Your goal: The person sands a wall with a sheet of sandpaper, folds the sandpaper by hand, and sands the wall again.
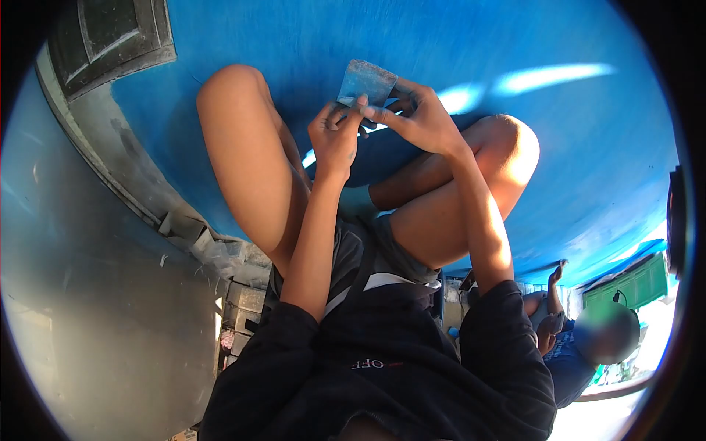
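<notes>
Between my two hands is a small, flat, square grey-blue piece (366, 81) with rough, worn edges, held up in front of the blue wall. I cannot tell its material. My left hand (337, 140) pinches its lower edge, one fingertip lying over the front face. At its right side, my right hand (425, 121) grips it with the thumb stretched toward the left fingers, and its other fingers are partly hidden behind the piece. Dark smudges show on the fingers of both hands. My bare knees are raised on either side.
A blue painted wall (294, 37) with bright sun streaks fills the far side. Upper left is a dark panelled door or shutter (110, 37); a grey smooth surface (95, 294) curves along the left. Another person (566, 360) is at lower right, one arm raised toward the wall.
</notes>
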`<action>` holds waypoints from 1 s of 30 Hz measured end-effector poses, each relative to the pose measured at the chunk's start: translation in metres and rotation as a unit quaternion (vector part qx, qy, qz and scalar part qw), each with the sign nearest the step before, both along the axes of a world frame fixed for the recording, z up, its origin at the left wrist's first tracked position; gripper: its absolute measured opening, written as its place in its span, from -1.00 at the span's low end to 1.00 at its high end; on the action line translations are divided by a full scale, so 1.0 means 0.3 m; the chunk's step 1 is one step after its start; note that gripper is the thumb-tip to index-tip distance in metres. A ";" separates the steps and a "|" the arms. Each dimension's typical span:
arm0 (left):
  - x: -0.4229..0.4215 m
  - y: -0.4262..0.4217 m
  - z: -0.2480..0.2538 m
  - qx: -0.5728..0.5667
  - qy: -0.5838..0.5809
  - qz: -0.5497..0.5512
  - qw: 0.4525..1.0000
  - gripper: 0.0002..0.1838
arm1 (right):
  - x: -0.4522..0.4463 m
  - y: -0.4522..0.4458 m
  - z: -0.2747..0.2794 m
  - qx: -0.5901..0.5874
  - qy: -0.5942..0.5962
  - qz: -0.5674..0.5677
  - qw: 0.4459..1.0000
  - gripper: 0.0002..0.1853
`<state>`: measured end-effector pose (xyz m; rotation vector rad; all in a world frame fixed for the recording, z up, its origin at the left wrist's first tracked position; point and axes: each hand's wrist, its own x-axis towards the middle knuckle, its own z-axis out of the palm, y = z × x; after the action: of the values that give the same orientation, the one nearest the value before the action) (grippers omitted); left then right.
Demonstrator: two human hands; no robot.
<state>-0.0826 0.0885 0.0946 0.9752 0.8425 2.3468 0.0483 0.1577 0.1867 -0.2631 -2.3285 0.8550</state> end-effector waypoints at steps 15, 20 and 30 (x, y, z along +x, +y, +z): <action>0.013 -0.014 0.021 -0.023 -0.029 -0.030 0.999 -0.71 | 0.009 0.032 0.007 -0.024 -0.020 -0.027 0.999 -0.64; 0.012 -0.018 0.024 -0.025 -0.028 -0.028 0.999 -0.65 | 0.011 0.021 0.016 -0.025 -0.011 -0.033 0.999 -0.65; 0.010 -0.010 0.019 -0.021 -0.034 -0.025 0.999 -0.61 | 0.016 0.032 0.005 -0.044 0.011 -0.005 0.999 -0.65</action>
<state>-0.0794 0.0855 0.1003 0.8853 0.8275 2.2978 0.0532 0.1671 0.1882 -0.3007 -2.2709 0.9538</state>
